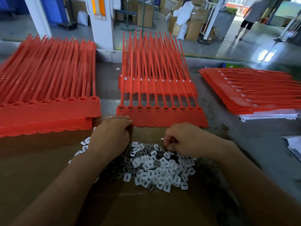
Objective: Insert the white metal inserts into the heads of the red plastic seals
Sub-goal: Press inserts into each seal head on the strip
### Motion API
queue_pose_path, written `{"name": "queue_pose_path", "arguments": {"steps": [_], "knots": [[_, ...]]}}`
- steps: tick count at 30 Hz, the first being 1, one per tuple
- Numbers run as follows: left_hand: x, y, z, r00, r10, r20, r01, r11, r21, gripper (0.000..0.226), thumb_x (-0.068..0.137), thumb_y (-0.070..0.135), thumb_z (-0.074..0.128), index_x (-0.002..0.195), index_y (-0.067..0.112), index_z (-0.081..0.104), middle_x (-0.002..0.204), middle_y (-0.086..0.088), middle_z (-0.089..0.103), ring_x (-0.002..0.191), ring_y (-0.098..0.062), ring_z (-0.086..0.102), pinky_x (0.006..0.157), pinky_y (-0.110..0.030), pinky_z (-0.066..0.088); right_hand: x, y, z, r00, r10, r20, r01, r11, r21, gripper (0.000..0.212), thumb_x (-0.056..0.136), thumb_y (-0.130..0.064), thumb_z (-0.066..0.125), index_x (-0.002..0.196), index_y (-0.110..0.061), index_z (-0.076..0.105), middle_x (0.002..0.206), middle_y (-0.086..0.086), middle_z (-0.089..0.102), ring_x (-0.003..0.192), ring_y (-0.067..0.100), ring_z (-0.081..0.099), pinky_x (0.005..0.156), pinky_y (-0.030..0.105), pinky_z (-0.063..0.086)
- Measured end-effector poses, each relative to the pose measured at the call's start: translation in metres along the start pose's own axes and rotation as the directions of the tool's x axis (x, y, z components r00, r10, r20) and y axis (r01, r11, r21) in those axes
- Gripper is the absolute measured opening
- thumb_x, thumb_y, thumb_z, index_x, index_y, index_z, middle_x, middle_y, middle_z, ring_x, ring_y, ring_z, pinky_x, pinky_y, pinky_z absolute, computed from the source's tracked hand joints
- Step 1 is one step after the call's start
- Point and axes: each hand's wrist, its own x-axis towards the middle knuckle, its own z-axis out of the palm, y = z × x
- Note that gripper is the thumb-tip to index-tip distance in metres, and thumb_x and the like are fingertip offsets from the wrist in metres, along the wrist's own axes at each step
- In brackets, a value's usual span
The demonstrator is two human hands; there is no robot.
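A strip of joined red plastic seals lies in front of me, its row of heads facing up with dark slots. A pile of white inserts, some showing metal faces, lies on cardboard below it. My left hand has curled fingers at the near left corner of the strip, touching its edge. My right hand hovers over the pile's upper right with fingers curled and tips pinched together; what they pinch is hidden.
A thick stack of red seal strips lies at the left, another stack at the right on white sheets. More seals lie behind the front strip. A person walks on the factory floor far right.
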Motion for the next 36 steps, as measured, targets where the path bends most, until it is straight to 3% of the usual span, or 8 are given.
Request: {"name": "queue_pose_path", "arguments": {"steps": [4,9,11,20,23,31,36], "knots": [[0.0,0.0,0.0,1.0,-0.002,0.006,0.002,1.0,0.001,0.044,0.087,0.003,0.041,0.128,0.016,0.053,0.141,0.006,0.044,0.131,-0.01,0.036,0.107,-0.023,0.025,-0.002,0.001,-0.002,0.999,-0.001,0.046,0.001,1.0,0.004,0.014,0.092,-0.012,0.05,0.084,-0.023,0.051,0.081,-0.017,0.047,0.076,0.001,0.045,0.065,0.015,0.036],[0.0,0.0,0.0,1.0,-0.007,0.007,0.007,1.0,-0.001,0.044,0.088,0.003,0.041,0.128,0.016,0.053,0.141,0.006,0.044,0.131,-0.01,0.037,0.107,-0.025,0.026,-0.005,0.012,-0.003,0.988,0.119,-0.095,-0.073,0.919,0.388,0.021,0.095,-0.008,0.042,0.079,-0.02,0.046,0.082,-0.008,0.064,0.067,-0.005,0.06,0.056,0.01,0.044],[0.0,0.0,-0.001,1.0,-0.007,0.01,0.007,1.0,-0.003,0.044,0.088,0.003,0.041,0.128,0.016,0.053,0.14,0.005,0.044,0.131,-0.01,0.036,0.107,-0.024,0.025,-0.004,0.016,0.0,0.977,0.153,-0.15,-0.071,0.893,0.444,0.021,0.094,-0.003,0.042,0.08,-0.017,0.046,0.08,-0.005,0.064,0.063,-0.006,0.06,0.056,0.008,0.045],[0.0,0.001,-0.002,1.0,-0.002,0.013,0.002,1.0,0.009,0.044,0.088,0.003,0.041,0.129,0.016,0.052,0.141,0.006,0.043,0.131,-0.011,0.036,0.108,-0.025,0.025,-0.002,0.024,0.002,0.941,0.19,-0.279,-0.055,0.902,0.428,0.021,0.082,-0.008,0.065,0.073,-0.023,0.054,0.066,-0.006,0.064,0.06,-0.003,0.06,0.058,0.011,0.049],[0.0,0.002,-0.002,1.0,-0.005,0.017,0.004,1.0,0.013,0.044,0.088,0.004,0.041,0.129,0.016,0.052,0.142,0.006,0.042,0.131,-0.011,0.037,0.108,-0.026,0.025,-0.001,0.026,0.003,0.923,0.229,-0.308,-0.058,0.876,0.479,0.021,0.081,-0.004,0.065,0.072,-0.02,0.056,0.067,-0.001,0.067,0.062,0.004,0.065,0.057,0.016,0.053],[0.0,0.001,-0.001,1.0,0.001,0.005,-0.001,1.0,0.006,0.044,0.088,0.003,0.041,0.128,0.016,0.053,0.14,0.006,0.044,0.131,-0.01,0.037,0.107,-0.023,0.025,-0.001,0.031,0.004,0.911,0.254,-0.325,-0.027,0.823,0.567,0.02,0.084,0.0,0.062,0.075,-0.017,0.055,0.074,0.006,0.069,0.061,0.004,0.066,0.054,0.013,0.051],[0.0,0.001,-0.001,1.0,0.001,0.006,-0.001,1.0,0.009,0.044,0.088,0.004,0.041,0.129,0.017,0.053,0.141,0.006,0.043,0.131,-0.01,0.037,0.107,-0.024,0.026,0.0,0.032,0.006,0.908,0.234,-0.347,-0.042,0.875,0.482,0.024,0.085,-0.002,0.06,0.075,-0.024,0.055,0.074,-0.001,0.067,0.065,0.002,0.063,0.06,0.011,0.05]]}}
